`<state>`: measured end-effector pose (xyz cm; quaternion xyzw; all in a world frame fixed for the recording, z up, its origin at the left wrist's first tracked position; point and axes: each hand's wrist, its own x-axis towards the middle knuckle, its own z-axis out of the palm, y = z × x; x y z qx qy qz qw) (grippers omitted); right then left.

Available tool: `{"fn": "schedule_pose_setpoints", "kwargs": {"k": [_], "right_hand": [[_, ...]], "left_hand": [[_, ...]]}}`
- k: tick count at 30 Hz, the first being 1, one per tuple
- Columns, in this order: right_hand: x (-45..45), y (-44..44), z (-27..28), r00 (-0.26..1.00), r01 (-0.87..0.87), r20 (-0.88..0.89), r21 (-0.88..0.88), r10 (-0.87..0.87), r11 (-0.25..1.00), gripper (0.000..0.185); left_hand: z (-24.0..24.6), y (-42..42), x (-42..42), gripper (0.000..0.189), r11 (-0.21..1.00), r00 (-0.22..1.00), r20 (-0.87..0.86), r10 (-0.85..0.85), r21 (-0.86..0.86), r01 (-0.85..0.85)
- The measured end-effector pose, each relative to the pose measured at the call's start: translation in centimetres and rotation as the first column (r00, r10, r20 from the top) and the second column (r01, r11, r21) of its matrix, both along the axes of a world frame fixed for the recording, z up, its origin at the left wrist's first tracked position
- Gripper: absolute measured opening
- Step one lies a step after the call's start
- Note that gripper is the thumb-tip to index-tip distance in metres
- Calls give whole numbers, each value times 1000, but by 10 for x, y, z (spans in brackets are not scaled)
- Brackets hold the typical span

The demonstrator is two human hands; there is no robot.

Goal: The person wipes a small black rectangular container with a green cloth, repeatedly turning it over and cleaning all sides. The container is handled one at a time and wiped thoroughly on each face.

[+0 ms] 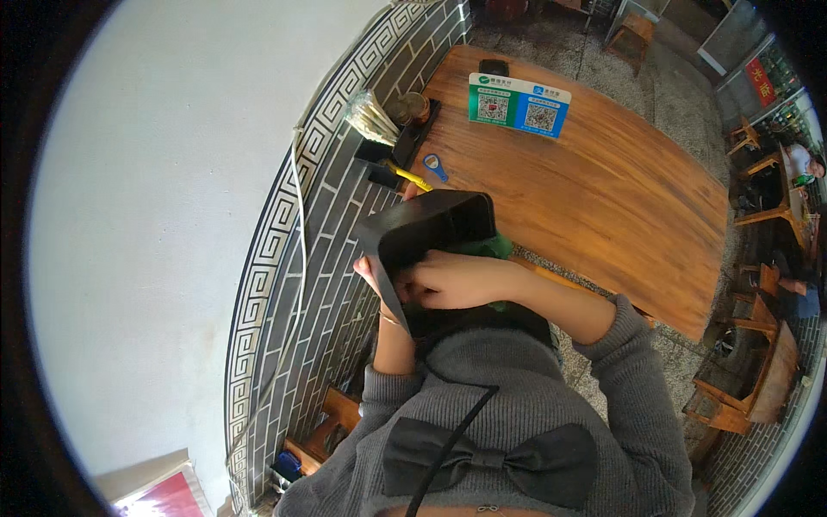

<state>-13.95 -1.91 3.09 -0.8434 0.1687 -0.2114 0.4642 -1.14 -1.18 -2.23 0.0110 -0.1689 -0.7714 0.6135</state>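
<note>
My left hand (367, 270) grips a black open-topped box (413, 223) by its left side, and the box hides most of that hand. The box is tilted, its opening turned toward me. Reaching into it is my right hand (452, 278), with fingers bent and their tips out of sight. What those fingers touch cannot be seen. A green bag or cloth (499, 245) shows beyond the right wrist. Just past the box, a yellow-handled tool (411, 177) lies by a fingertip near the table's edge.
On the wooden table (614, 207) stand a payment-code sign (519, 106) and a small dark item (494, 67). A blue fob-shaped item (435, 167) lies near black holders (373, 152), a wrapped bundle (373, 117) and a jar (413, 108) along the brick-patterned wall (336, 207). A person (804, 161) sits far right.
</note>
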Motion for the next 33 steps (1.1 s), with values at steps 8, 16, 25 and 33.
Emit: {"fn": "schedule_pose_setpoints", "kwargs": {"k": [8,16,25,33], "right_hand": [[-21,8,48,873,231,380,234,-307,945,16],[-49,8,36,369,-253,532,846,-762,469,22],[-46,11,32,362,-209,461,887,-810,411,23],[-48,47,42,30,-24,737,676,-675,736,41]], "left_hand": [[21,7,15,77,998,991,-125,-56,-27,53],[27,7,17,74,976,951,-243,-189,-149,156],[12,21,31,55,987,994,-95,-45,147,59],[36,18,17,59,998,999,-39,-1,-59,-1]]}}
